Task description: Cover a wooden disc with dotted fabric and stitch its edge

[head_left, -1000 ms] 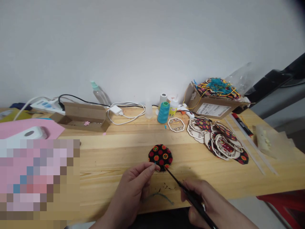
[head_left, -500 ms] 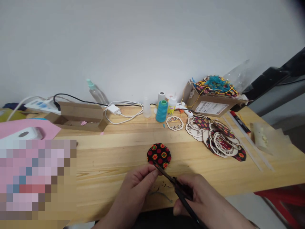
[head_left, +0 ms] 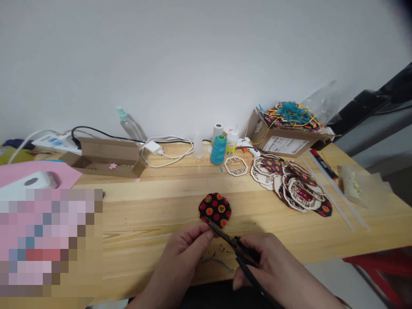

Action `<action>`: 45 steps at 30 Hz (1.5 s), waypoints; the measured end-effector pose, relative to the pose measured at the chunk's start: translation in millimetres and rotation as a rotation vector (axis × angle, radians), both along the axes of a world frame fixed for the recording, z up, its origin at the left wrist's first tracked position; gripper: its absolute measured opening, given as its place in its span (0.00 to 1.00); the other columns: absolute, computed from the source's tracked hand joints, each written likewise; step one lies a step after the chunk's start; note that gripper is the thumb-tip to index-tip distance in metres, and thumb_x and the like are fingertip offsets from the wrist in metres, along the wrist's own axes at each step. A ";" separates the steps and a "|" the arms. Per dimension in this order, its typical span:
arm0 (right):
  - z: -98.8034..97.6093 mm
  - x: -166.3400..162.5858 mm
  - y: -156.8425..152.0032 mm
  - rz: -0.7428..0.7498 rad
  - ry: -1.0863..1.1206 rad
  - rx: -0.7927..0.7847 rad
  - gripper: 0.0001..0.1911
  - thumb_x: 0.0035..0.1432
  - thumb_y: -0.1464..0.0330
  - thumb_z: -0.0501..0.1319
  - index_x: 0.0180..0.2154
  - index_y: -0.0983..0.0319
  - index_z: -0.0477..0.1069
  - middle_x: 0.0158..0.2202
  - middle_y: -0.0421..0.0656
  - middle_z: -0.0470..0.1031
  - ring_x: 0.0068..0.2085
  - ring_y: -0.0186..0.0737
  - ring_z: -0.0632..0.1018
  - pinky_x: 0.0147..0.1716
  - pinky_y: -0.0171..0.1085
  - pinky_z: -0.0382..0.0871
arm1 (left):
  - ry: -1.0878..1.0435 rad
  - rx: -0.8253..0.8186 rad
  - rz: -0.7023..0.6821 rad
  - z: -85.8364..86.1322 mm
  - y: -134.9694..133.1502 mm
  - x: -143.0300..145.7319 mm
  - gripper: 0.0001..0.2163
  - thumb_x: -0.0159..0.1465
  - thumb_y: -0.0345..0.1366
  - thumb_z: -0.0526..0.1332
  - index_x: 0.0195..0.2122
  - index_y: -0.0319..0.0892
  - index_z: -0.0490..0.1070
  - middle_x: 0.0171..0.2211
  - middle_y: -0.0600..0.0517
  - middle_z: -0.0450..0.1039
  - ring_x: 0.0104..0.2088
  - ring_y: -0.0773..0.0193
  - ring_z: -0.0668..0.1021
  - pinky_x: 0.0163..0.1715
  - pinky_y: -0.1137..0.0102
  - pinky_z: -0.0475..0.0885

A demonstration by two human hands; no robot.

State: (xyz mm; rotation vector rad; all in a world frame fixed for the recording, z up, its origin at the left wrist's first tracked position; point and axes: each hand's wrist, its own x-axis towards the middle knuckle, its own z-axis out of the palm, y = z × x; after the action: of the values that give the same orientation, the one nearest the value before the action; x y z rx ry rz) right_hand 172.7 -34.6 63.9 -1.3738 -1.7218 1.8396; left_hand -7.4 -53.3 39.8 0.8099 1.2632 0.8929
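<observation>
The left hand (head_left: 182, 262) is pinching the near edge of a black patterned fabric disc (head_left: 215, 210), its thumb and fingertips pressed together there. The right hand (head_left: 277, 268) is closing around the black handles of a pair of scissors (head_left: 240, 251), and their narrow blades are pointing far and left, with the tips reaching the disc's near edge beside the left fingertips. The disc is lying flat on the wooden worktop (head_left: 154, 214), near the middle, and thread scraps (head_left: 215, 262) are lying just near of it, below the hands.

Farther right, fabric-backed wooden frames (head_left: 291, 184) are lying in an overlapping heap, with one bare lattice frame (head_left: 234, 166) sitting just left of them. Along the far edge, a teal thread cone (head_left: 218, 150) is standing beside a glue bottle (head_left: 232, 143), and a cardboard box (head_left: 283, 143) filled with colourful scraps is sitting at the far right. A cardboard tray (head_left: 106, 161), a white charger (head_left: 153, 148) with its cable and a spray bottle (head_left: 127, 124) are occupying the far left. A pink sheet (head_left: 32, 171) is lying at the left, and a pixelated patch is hiding the near-left corner.
</observation>
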 end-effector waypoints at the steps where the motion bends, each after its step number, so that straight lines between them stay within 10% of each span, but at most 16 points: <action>1: -0.8 0.2 -0.1 0.003 -0.013 0.008 0.09 0.45 0.79 0.58 0.27 0.60 0.71 0.22 0.34 0.75 0.26 0.33 0.75 0.23 0.28 0.59 | -0.003 0.000 0.001 0.1 0.1 0.3 0.09 0.57 0.40 0.61 0.30 0.43 0.79 0.13 0.60 0.51 0.16 0.72 0.51 0.15 0.75 0.44; 13: -1.6 8.7 -4.0 0.099 -0.255 0.196 0.05 0.41 0.76 0.62 0.21 0.62 0.68 0.20 0.33 0.70 0.22 0.29 0.66 0.19 0.28 0.51 | -0.004 -0.005 0.089 -4.3 3.2 -0.6 0.08 0.55 0.40 0.62 0.26 0.42 0.77 0.20 0.56 0.67 0.22 0.70 0.63 0.22 0.77 0.57; 19: -2.8 29.4 -4.7 0.209 -0.430 0.393 0.07 0.43 0.69 0.64 0.24 0.60 0.66 0.24 0.35 0.71 0.26 0.32 0.68 0.22 0.29 0.54 | -0.096 -0.119 0.162 -12.8 4.4 -1.8 0.14 0.55 0.47 0.62 0.34 0.42 0.75 0.14 0.62 0.48 0.16 0.74 0.51 0.15 0.76 0.45; 30: -30.6 99.4 30.4 -0.025 -1.114 0.533 0.10 0.52 0.63 0.55 0.33 0.62 0.69 0.34 0.49 0.75 0.34 0.48 0.76 0.32 0.40 0.65 | -0.413 -0.186 0.326 -3.7 14.9 -4.3 0.21 0.56 0.52 0.58 0.34 0.36 0.76 0.19 0.61 0.49 0.17 0.75 0.51 0.15 0.77 0.43; 39: -23.8 73.6 27.1 -0.237 -0.781 0.842 0.15 0.56 0.62 0.53 0.39 0.63 0.72 0.40 0.52 0.74 0.41 0.50 0.73 0.40 0.46 0.66 | -0.452 -0.168 0.282 -3.9 15.9 -1.6 0.23 0.60 0.52 0.54 0.40 0.36 0.73 0.18 0.61 0.50 0.17 0.75 0.50 0.16 0.77 0.42; 45: -10.4 -16.4 32.5 -0.235 0.110 0.299 0.12 0.50 0.65 0.62 0.38 0.62 0.74 0.25 0.38 0.69 0.27 0.33 0.69 0.27 0.33 0.65 | -0.461 -0.157 0.224 1.7 23.1 4.3 0.23 0.61 0.52 0.52 0.42 0.37 0.72 0.15 0.61 0.51 0.16 0.75 0.48 0.16 0.76 0.41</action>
State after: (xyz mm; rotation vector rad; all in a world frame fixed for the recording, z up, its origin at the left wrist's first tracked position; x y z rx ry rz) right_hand 156.2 -2.2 53.5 -1.2669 -1.6232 1.4383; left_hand -3.1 -30.2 41.5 0.3133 1.0086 1.0726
